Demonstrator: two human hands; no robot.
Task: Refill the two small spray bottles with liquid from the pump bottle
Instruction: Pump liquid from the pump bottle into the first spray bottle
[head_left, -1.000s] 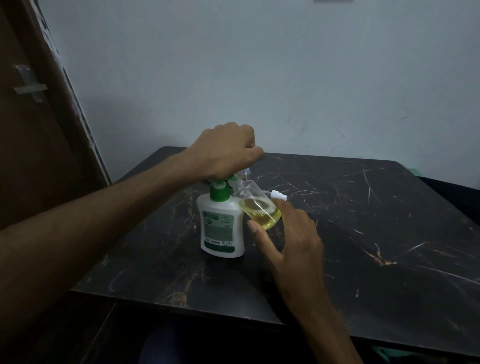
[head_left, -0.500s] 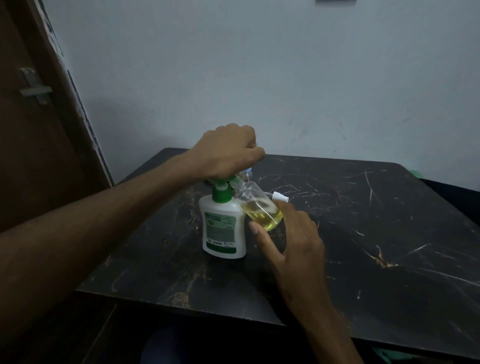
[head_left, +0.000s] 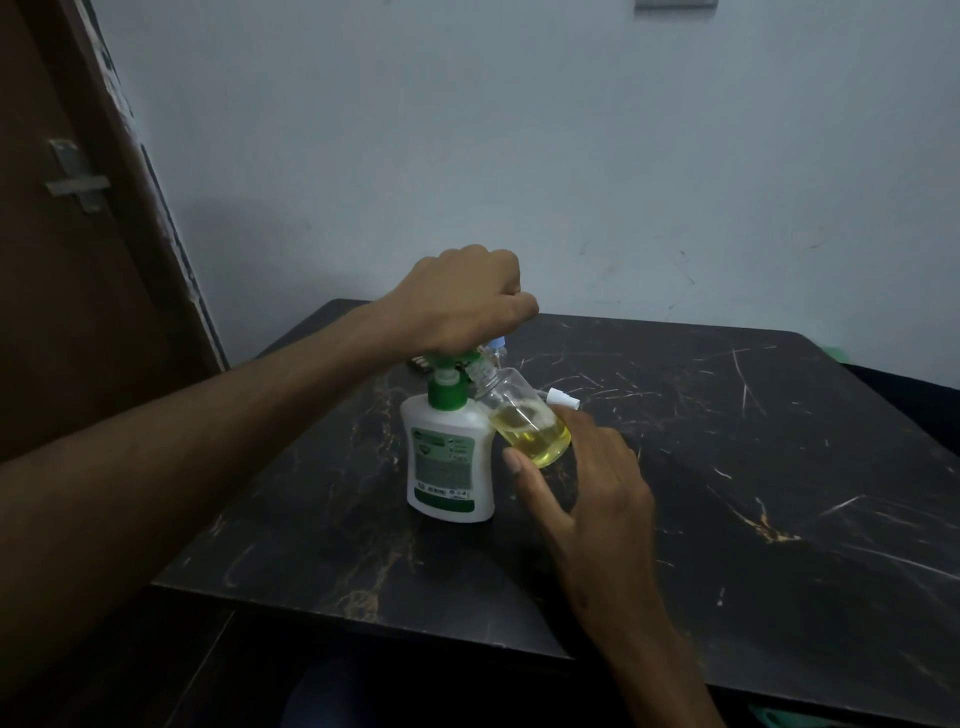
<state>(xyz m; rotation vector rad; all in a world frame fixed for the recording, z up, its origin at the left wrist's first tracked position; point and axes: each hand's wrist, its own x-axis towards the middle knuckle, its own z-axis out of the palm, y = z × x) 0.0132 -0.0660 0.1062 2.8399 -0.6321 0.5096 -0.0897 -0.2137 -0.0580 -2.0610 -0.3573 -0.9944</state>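
Right hand (head_left: 587, 493) nearest, fingers clasped around the tilted clear spray bottle (head_left: 524, 421), part full of yellow liquid, mouth under the nozzle. White pump bottle (head_left: 448, 457) upright on the dark table (head_left: 727, 493). Left hand (head_left: 462, 306) fisted on the green pump head (head_left: 449, 358). White spray cap (head_left: 561, 399) just behind.

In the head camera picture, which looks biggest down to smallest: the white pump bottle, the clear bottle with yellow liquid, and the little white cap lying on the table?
1. White pump bottle, tallest and widest.
2. Clear bottle, tilted, held by the right hand.
3. White cap, far smallest.
All sit close together, so nearness hardly skews this.
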